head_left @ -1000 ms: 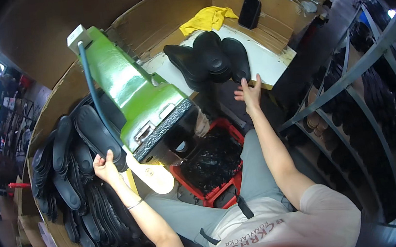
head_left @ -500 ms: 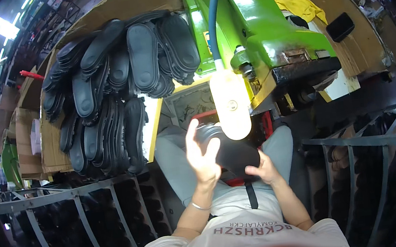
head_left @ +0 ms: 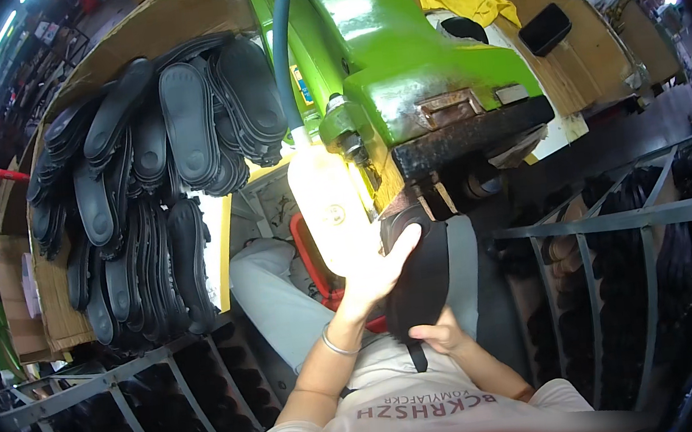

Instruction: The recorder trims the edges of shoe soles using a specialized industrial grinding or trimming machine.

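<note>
A long black slipper (head_left: pixel 420 280) lies lengthwise between my hands, its far end just under the dark working head of a green machine (head_left: pixel 422 62). My left hand (head_left: pixel 374 277) holds its left side, thumb laid across the upper part; the fingers are partly lost in lamp glare and behind the slipper. At the near end my right hand (head_left: pixel 440 333) grips it, thumb on top and the other fingers mostly hidden. A bright white lamp (head_left: pixel 326 205) on a blue-grey cable hangs beside my left hand.
Stacks of dark grey shoe soles (head_left: pixel 188 119) fill the left of the bench. At the right are a yellow cloth (head_left: pixel 471 4) and a black box-like object (head_left: pixel 545 29) by cardboard. Metal racks (head_left: pixel 619 219) (head_left: pixel 109 384) with dark items flank me.
The slipper has turned more lengthwise and moved up to the machine's head. My left hand now rests against it with the thumb over it. The view has shifted right.
</note>
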The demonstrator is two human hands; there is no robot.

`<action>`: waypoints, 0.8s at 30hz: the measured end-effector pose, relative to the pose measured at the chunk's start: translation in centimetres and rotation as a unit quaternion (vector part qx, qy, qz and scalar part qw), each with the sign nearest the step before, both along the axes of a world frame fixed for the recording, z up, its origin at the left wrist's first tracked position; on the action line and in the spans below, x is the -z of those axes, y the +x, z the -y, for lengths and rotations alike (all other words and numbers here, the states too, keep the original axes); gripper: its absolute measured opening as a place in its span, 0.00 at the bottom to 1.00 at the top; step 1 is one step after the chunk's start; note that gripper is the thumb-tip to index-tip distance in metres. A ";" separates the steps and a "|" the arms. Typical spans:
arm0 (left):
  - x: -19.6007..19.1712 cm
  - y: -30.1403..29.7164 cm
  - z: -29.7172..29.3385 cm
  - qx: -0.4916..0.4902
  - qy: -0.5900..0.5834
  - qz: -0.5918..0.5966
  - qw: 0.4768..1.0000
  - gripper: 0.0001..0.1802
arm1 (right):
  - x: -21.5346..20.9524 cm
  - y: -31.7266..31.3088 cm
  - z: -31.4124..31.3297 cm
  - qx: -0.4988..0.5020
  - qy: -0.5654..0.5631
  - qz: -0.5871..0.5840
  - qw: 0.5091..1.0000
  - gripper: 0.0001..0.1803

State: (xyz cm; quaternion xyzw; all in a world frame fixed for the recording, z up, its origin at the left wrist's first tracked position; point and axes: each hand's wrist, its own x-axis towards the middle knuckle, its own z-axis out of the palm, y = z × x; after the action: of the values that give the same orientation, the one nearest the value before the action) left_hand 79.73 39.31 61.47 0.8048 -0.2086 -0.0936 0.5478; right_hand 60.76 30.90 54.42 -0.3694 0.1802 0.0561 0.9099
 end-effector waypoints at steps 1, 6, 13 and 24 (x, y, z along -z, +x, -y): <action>0.0 -0.5 -0.3 0.000 0.002 -0.002 1.000 0.07 | -0.4 -0.6 0.6 0.000 0.002 -0.002 1.000 0.31; 0.0 -1.3 0.3 -0.062 -0.119 -0.028 0.991 0.10 | -3.1 -0.6 5.3 0.270 -0.086 -0.016 0.959 0.38; 1.7 -0.7 -1.6 -0.011 -0.018 -0.038 0.999 0.35 | -7.2 6.9 11.8 0.342 -0.126 0.069 0.929 0.27; -0.1 -1.5 -9.5 -0.130 -0.337 -0.213 0.908 0.11 | -5.8 11.9 7.4 0.261 -0.097 0.105 0.955 0.28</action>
State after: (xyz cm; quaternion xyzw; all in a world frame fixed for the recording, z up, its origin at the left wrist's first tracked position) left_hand 78.28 48.78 61.59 0.5536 -0.0002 -0.1150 0.8248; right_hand 72.63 23.50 60.21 -0.3998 0.1780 -0.2401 0.8665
